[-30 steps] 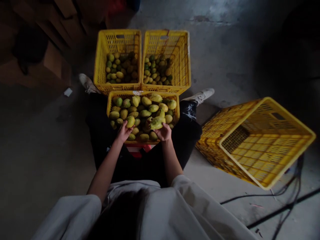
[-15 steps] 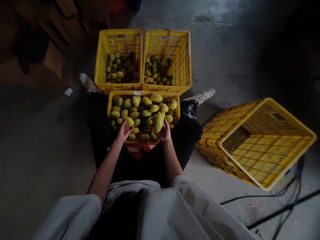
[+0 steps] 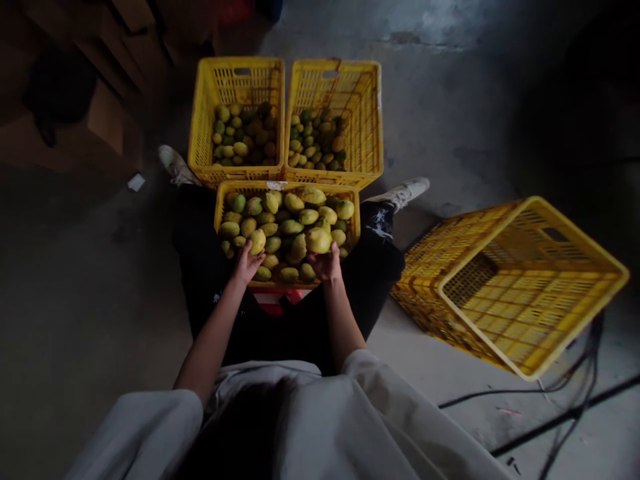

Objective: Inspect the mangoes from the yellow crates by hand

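My left hand (image 3: 246, 264) is closed around a yellow lemon (image 3: 257, 242), with its fingers along the fruit's side and underside. In my right hand (image 3: 327, 263) sits a larger yellow-green lemon (image 3: 318, 241), its narrow end hidden from clear view. Both hands are over the near part of a yellow plastic crate (image 3: 219, 208) between my knees. That crate is filled with many lemons (image 3: 291, 227), ranging from green to yellow, some of them knobbly.
Behind it stand two deeper yellow crates, left (image 3: 194, 113) and right (image 3: 379, 120), each with lemons at the bottom. A yellow crate (image 3: 500, 313) leans tilted at my right, near black cables (image 3: 560, 420). Cardboard boxes (image 3: 107, 127) are stacked at the far left.
Both held lemons have turned in my fingers: the left one now points more upward, and the right one lies more sideways. My hands stay in nearly the same place.
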Action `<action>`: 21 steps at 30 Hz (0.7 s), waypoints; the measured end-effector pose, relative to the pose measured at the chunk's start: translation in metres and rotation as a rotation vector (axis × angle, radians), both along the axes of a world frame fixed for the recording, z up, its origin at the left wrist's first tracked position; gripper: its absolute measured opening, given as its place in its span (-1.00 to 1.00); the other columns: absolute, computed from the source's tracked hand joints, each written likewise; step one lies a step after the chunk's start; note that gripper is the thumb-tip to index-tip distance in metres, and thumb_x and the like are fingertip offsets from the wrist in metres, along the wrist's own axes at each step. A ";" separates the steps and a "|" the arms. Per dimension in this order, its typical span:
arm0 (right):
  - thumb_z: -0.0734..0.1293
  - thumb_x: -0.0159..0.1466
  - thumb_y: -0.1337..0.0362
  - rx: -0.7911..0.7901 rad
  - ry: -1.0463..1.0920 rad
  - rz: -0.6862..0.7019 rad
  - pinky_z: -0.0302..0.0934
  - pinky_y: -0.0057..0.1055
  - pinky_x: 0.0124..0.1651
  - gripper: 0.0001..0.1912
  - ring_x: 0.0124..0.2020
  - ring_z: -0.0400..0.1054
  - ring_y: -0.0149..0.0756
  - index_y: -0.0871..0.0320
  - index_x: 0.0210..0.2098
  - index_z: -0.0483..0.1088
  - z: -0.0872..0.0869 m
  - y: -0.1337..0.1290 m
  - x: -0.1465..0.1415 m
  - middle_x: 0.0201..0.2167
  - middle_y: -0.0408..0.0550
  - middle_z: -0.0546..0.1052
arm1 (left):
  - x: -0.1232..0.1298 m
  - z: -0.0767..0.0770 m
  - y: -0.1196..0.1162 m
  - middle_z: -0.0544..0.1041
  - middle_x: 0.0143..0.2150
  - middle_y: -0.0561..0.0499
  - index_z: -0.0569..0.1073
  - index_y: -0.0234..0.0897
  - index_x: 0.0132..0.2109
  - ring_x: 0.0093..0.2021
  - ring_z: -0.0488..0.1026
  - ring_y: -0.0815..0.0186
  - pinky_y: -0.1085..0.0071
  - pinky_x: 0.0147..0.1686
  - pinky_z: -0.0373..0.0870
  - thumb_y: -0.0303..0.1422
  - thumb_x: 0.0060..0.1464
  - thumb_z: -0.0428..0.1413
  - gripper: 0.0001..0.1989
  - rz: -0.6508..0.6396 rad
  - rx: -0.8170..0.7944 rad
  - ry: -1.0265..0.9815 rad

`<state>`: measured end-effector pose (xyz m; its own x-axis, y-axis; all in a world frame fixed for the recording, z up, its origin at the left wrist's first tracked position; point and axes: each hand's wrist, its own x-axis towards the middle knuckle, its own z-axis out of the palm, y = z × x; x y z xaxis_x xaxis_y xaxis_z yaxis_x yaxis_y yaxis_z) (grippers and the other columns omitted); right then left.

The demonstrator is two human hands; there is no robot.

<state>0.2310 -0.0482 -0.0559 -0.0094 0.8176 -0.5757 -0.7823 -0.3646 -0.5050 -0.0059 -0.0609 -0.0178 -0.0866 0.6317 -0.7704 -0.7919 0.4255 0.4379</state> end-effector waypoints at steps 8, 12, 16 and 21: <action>0.45 0.28 -0.34 0.038 0.017 0.076 0.61 -0.18 -0.20 -0.50 -0.07 0.65 -0.04 -0.06 -0.17 0.53 0.010 -0.001 0.001 -0.35 -0.07 0.65 | 0.003 0.009 -0.003 0.69 -0.09 -0.04 0.57 -0.19 0.15 -0.14 0.68 0.28 0.43 -0.12 0.67 -0.36 0.32 0.22 -0.72 0.042 -0.003 -0.050; 0.47 0.25 -0.34 -0.014 0.022 0.092 0.64 -0.11 -0.19 -0.49 -0.10 0.67 -0.02 -0.05 -0.18 0.51 0.014 -0.002 -0.002 -0.36 -0.08 0.65 | 0.003 0.006 -0.001 0.69 -0.11 -0.01 0.57 -0.15 0.19 -0.19 0.68 0.29 0.45 -0.19 0.66 -0.33 0.29 0.28 -0.66 0.023 -0.010 -0.036; 0.46 0.27 -0.33 -0.074 0.015 0.155 0.65 -0.15 -0.23 -0.47 -0.08 0.68 0.00 -0.01 -0.16 0.51 0.021 0.000 -0.006 -0.27 -0.01 0.69 | 0.003 0.001 0.000 0.67 -0.21 0.00 0.59 -0.22 0.02 -0.26 0.66 0.31 0.48 -0.27 0.57 -0.31 0.29 0.31 -0.80 -0.005 -0.051 0.003; 0.49 0.25 0.10 0.029 0.025 0.166 0.67 -0.07 -0.05 -0.75 0.06 0.68 0.01 -0.01 -0.11 0.53 0.034 -0.001 -0.009 -0.19 -0.05 0.74 | 0.006 -0.002 -0.001 0.68 -0.22 0.00 0.54 -0.23 -0.16 -0.32 0.64 0.35 0.47 -0.31 0.49 -0.37 0.25 0.34 -0.88 -0.028 -0.008 0.023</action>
